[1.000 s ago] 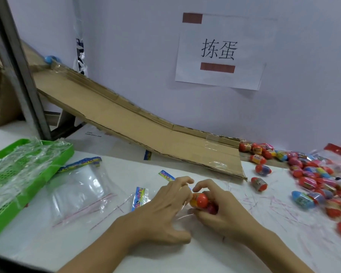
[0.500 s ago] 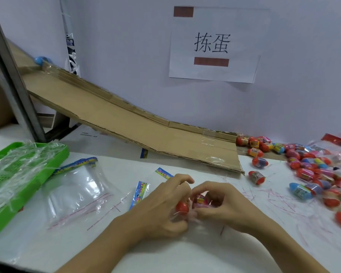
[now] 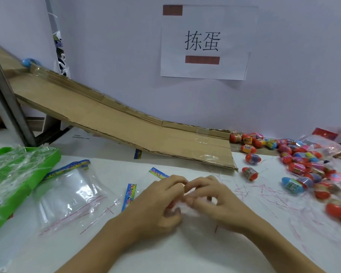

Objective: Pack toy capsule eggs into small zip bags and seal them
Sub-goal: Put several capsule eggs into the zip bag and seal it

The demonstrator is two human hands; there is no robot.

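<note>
White bench (image 3: 185,253) nearest us: our left hand (image 3: 158,205) and right hand (image 3: 215,201) are pinching one small zip bag (image 3: 187,210), its eggs barely showing; we should be pressing along its strip. Loose capsule eggs (image 3: 303,168) are waiting beyond.

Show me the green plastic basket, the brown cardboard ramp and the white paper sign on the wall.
green plastic basket (image 3: 47,160): head view, on its right rim corner.
brown cardboard ramp (image 3: 126,127): head view, on the middle of its sloping surface.
white paper sign (image 3: 232,67): head view, on its blank lower right area.
</note>
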